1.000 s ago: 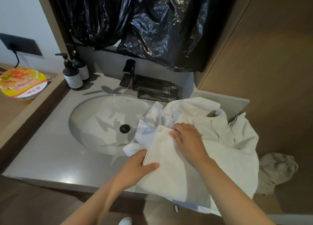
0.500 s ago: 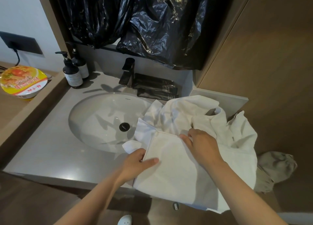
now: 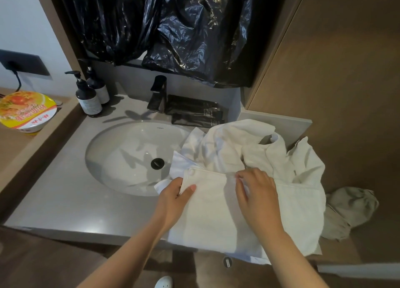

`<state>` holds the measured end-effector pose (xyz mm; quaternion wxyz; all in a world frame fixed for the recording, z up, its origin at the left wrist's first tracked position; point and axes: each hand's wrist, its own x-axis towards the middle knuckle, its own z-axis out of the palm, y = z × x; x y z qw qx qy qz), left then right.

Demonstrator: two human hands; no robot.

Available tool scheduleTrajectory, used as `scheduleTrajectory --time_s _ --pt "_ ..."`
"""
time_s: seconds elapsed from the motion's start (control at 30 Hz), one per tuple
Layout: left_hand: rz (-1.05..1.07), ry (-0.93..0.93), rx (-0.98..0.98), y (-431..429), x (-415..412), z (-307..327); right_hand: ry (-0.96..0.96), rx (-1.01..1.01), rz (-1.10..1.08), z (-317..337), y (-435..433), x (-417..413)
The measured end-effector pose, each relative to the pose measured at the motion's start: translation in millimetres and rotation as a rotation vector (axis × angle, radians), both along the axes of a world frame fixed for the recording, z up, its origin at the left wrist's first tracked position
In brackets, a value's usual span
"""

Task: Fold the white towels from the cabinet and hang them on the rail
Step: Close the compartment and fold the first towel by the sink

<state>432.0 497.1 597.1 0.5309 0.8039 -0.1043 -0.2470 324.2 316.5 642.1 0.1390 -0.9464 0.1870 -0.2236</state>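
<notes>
A pile of white towels [image 3: 233,149] lies crumpled on the right side of the grey vanity counter [image 3: 65,201], partly over the sink's edge and hanging off the front. On top lies a flatter white towel [image 3: 212,214]. My left hand [image 3: 175,196] grips that towel's left edge, thumb on top. My right hand [image 3: 255,190] pinches its upper edge near the middle. No rail is in view.
A white oval sink [image 3: 129,157] with a black drain and black faucet [image 3: 158,95] sits mid-counter. Two dark pump bottles [image 3: 88,97] stand at the back left. An instant noodle bowl [image 3: 26,112] rests on the wooden ledge. Black plastic sheeting [image 3: 173,32] hangs above. Grey cloth [image 3: 348,209] lies at the right.
My right hand has slid to the right along the top towel's upper edge and now pinches it. My left hand keeps its grip on the left edge, and the towel lies flatter.
</notes>
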Motion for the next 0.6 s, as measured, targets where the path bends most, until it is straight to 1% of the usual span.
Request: scheduleTrajectory --time_s 0.07,0.13,0.23,0.37,0.47,0.53,0.6 --pt "-0.004 -0.009 -0.005 0.7 0.5 4.5 0.038 0.043 -0.055 -8.2 6.9 -14.9" --pt "-0.006 -0.034 -0.005 0.7 -0.9 8.9 0.111 0.039 -0.075 -19.4 12.0 -25.6" --pt "-0.020 -0.034 -0.014 0.8 -3.6 15.4 0.197 0.002 -0.029 -30.9 15.0 -31.4" --pt "-0.142 0.027 -0.037 2.5 -4.5 33.5 0.234 0.100 -0.004 -27.8 9.6 -30.3" --pt "-0.187 0.014 -0.066 0.0 -4.8 55.1 0.239 0.265 0.035 -16.8 2.3 -33.0" --pt "-0.210 -0.023 -0.063 -6.7 -6.8 72.1 0.181 0.492 0.024 -0.4 -3.2 -35.4" --pt "-0.243 -0.039 -0.051 -16.9 -11.3 91.7 0.061 0.689 0.004 19.7 -9.1 -38.3"
